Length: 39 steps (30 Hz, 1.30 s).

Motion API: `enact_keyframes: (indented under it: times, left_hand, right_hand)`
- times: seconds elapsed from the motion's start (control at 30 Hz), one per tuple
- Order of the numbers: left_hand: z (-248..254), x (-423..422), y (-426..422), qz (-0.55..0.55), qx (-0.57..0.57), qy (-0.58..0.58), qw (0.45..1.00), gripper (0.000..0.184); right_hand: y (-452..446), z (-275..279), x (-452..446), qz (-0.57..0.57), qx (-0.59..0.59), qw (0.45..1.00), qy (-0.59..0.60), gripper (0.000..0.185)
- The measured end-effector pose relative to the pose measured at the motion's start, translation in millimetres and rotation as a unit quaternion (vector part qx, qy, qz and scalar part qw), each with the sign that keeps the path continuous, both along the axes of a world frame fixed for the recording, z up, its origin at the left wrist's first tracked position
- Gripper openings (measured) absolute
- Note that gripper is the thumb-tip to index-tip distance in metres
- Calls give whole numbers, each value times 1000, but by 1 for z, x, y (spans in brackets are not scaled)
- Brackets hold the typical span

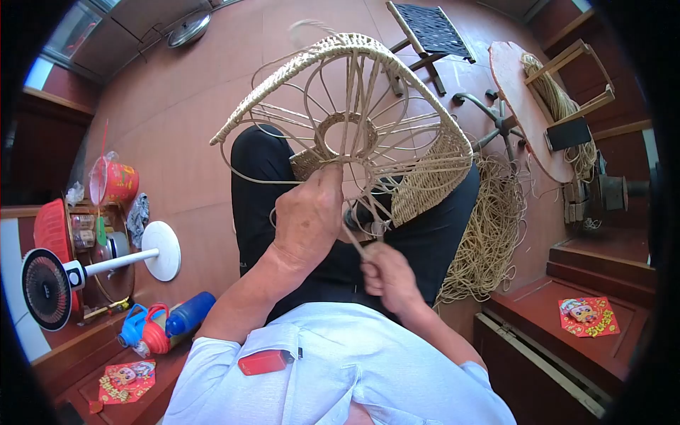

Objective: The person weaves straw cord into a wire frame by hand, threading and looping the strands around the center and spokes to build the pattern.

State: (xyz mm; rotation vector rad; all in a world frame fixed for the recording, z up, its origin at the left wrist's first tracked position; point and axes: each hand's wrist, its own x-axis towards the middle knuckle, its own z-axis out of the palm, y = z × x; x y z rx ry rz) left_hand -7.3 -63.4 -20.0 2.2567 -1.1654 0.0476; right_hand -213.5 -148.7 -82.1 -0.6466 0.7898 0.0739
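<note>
A half-woven wicker frame [431, 173] with a braided rim, looped wire ribs and a small inner ring rests across my lap between my knees. My left hand [309, 212] is closed on the frame beside the inner ring, its fingertips partly hidden. Lower and to the right, my right hand [389, 278] makes a fist around a straw cord [354, 239] that runs up toward the frame's middle. Dense weaving fills the frame's right side, while bare ribs and strands show across the rest.
A large heap of loose cord [485, 234] lies by my right leg. Beyond it are a round-edged table [520, 106] with a coil of cord [556, 99], and a folding stool [432, 32]. On my left stand a fan [120, 262] and a blue bottle [190, 314].
</note>
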Motion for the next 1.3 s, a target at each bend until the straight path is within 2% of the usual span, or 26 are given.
enact_keyframes:
  times: [0.07,0.1,0.17,0.2,0.23,0.33,0.4,0.43,0.47,0.5,0.53,0.6,0.67,0.73,0.87,0.93,0.97,1.03,1.1,1.13,1.17,1.2,1.27,1.3]
  left_hand:
    - [0,-1,0,-3,21,-29,999,19]
    - [3,-1,0,-15,34,-43,998,22]
    - [5,0,0,-27,43,-54,997,25]
    - [5,-1,-1,-30,50,-57,997,25]
    - [4,-2,-2,-33,57,-58,996,25]
    - [7,-3,-5,-36,71,-63,995,25]
    - [5,1,-3,-35,69,-65,995,25]
    - [4,2,-2,-32,71,-69,995,25]
    - [5,2,-2,-30,69,-68,995,25]
    - [7,2,-1,-37,78,-87,992,28]
    - [9,2,0,-44,89,-105,990,33]
    - [8,4,1,-42,94,-107,989,33]
    - [10,5,2,-43,99,-109,988,34]
    - [13,5,1,-54,103,-120,986,33]
    - [12,8,1,-57,112,-101,987,28]
    - [13,8,1,-62,114,-117,985,27]
    - [12,7,0,-62,113,-118,985,27]
    - [11,8,0,-59,110,-124,984,26]
    - [8,7,1,-59,109,-123,985,24]
    - [8,8,0,-56,105,-123,985,23]
    - [8,8,0,-61,108,-127,984,23]
    - [8,9,1,-61,107,-123,985,21]
    - [8,9,1,-62,108,-125,984,19]
    - [7,9,1,-60,100,-126,985,16]
  right_hand:
    - [-26,14,-33,-52,-96,994,28,13]
    - [-34,33,-44,-52,-193,977,73,15]
    - [-53,33,-78,-59,-450,885,108,23]
    - [-67,25,-96,-72,-509,845,145,27]
    - [-82,14,-117,-76,-559,810,158,27]
    - [-131,-27,-189,-23,-641,692,330,25]
    - [-147,-53,-250,-52,-681,638,357,26]
    - [-159,-80,-311,-28,-683,624,379,37]
    - [-177,-121,-403,51,-709,586,390,39]
    - [-172,-133,-452,40,-641,576,506,40]
    - [-161,-127,-470,32,-556,541,631,41]
    - [-140,-132,-539,42,-460,549,697,44]
    - [-106,-109,-549,-79,-368,556,741,48]
    - [-89,-99,-568,-32,-333,511,792,62]
    - [-69,-110,-614,16,-287,520,804,57]
    - [-79,-106,-608,317,-86,580,745,86]
    - [-72,-113,-603,316,-86,581,745,86]
    - [-91,-98,-540,409,-239,564,677,88]
    - [-130,-62,-437,486,-376,531,584,90]
    - [-146,-73,-416,430,-491,542,529,89]
    - [-155,-59,-361,309,-579,607,448,82]
    - [-141,-31,-285,229,-708,549,381,50]
    - [-122,9,-164,98,-799,565,182,34]
    - [-94,48,-107,63,-729,666,145,26]
